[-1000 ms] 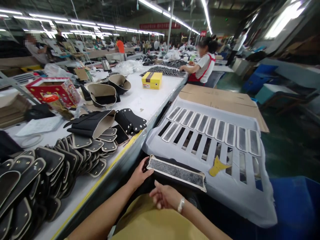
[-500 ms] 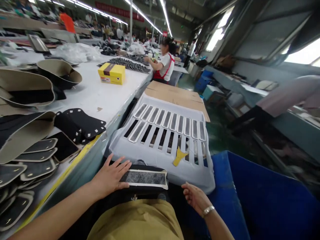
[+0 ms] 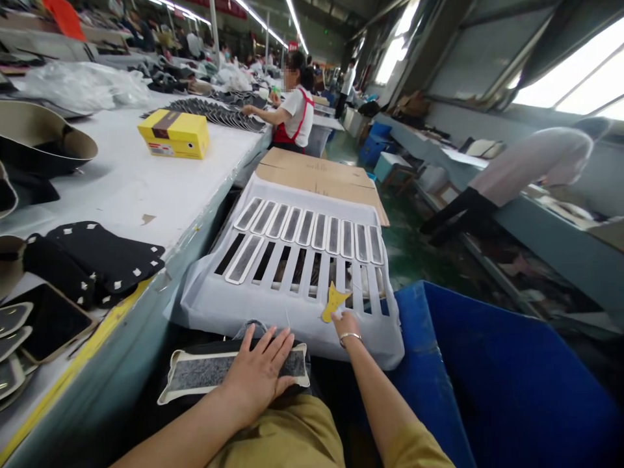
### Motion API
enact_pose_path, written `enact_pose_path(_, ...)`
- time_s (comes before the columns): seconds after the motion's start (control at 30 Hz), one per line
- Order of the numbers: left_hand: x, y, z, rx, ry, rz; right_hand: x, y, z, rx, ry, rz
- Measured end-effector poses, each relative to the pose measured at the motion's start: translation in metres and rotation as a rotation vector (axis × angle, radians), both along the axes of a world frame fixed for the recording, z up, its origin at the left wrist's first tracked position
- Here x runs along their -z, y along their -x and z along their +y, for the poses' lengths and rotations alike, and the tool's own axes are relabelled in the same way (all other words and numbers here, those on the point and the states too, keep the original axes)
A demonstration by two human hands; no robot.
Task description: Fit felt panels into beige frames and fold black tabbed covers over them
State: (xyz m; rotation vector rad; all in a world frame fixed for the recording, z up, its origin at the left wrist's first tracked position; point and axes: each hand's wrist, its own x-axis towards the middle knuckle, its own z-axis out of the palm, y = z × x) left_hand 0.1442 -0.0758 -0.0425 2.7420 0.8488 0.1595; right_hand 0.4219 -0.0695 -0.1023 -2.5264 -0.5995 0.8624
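My left hand lies flat with fingers spread on a long dark-grey strip with a cream border folded at its edges. The strip rests on dark material over my lap, and the hand covers part of its right half. My right hand is at the near side of a slotted board covered in pale cloth. Its fingers are closed at the lower end of a yellow forked piece, which lies on the board. Bordered grey strips stand in a row across the board, with one more below them.
A blue bin stands to the right. Cardboard lies beyond the board. On the left table are a yellow box, black cut pieces and a curved dark part. A seated co-worker is ahead; another person bends at right.
My right hand has moved up and left from beside the board to the yellow piece. My left hand has shifted right along the strip, exposing its left end. The view has turned right.
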Motion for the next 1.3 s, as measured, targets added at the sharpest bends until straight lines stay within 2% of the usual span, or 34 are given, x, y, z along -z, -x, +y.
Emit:
enact_pose_path(0.13, -0.003, 0.002, 0.002, -0.025, 0.061, -0.009, 0.009, 0.003, 0.037, 0.032, 0.093, -0.112)
enact_pose_path(0.3, -0.003, 0.007, 0.007, 0.049, 0.101, 0.000, 0.009, 0.007, 0.052, 0.083, 0.123, -0.108)
enact_pose_path(0.47, -0.007, 0.000, 0.006, 0.063, 0.074, 0.031, 0.007, -0.004, 0.055, 0.107, 0.067, 0.019)
enact_pose_path(0.6, -0.011, -0.003, 0.006, 0.096, 0.052, 0.010, 0.010, -0.005, 0.058, 0.080, -0.043, 0.169)
enact_pose_path(0.77, -0.015, 0.000, 0.006, 0.154, 0.004, -0.038, 0.009, 0.002, 0.037, 0.038, -0.225, 0.372)
enact_pose_path(0.93, -0.016, -0.005, 0.004, 0.229, 0.025, -0.042, -0.010, 0.004, -0.028, -0.026, -0.399, 0.535)
enact_pose_path(1.07, -0.014, -0.007, 0.004, 0.210, 0.043, -0.098, -0.035, 0.012, -0.090, -0.161, -0.411, 0.679)
enact_pose_path(1.13, -0.012, -0.006, 0.004, 0.203, 0.035, -0.119, -0.047, 0.018, -0.110, -0.361, -0.358, 0.726)
enact_pose_path(1.23, -0.012, -0.004, 0.005, 0.210, 0.029, -0.130, -0.064, 0.028, -0.119, -0.696, -0.188, 0.629)
enact_pose_path(1.3, -0.012, -0.003, 0.007, 0.224, 0.041, -0.128, -0.077, 0.035, -0.113, -0.824, -0.087, 0.472)
